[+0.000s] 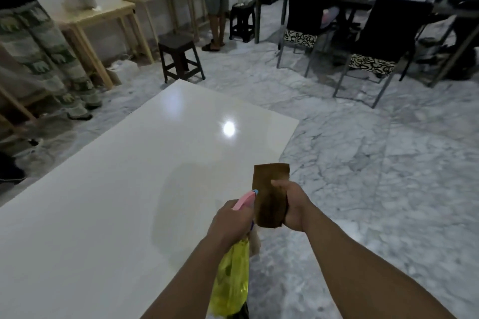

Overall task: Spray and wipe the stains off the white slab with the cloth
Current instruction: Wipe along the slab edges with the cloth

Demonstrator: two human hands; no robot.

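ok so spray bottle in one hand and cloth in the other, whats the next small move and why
Probably squeeze the trigger. The left hand grips the spray bottle, whose nozzle points at the brown cloth held up by the right hand, above the white slab edge. The cloth is not yet on the slab, so wetting seems to come first.

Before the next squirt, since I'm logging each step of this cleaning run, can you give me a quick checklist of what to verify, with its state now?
1. Spray bottle gripped by the left hand: ok.
2. Nozzle aimed at the white slab: not ok, it points at the cloth.
3. Cloth held in the right hand: ok, folded and upright.
4. Cloth touching the slab: not ok, it is held above the slab's right edge.
5. Stains located on the slab: cannot tell, only glare and a faint sheen show.
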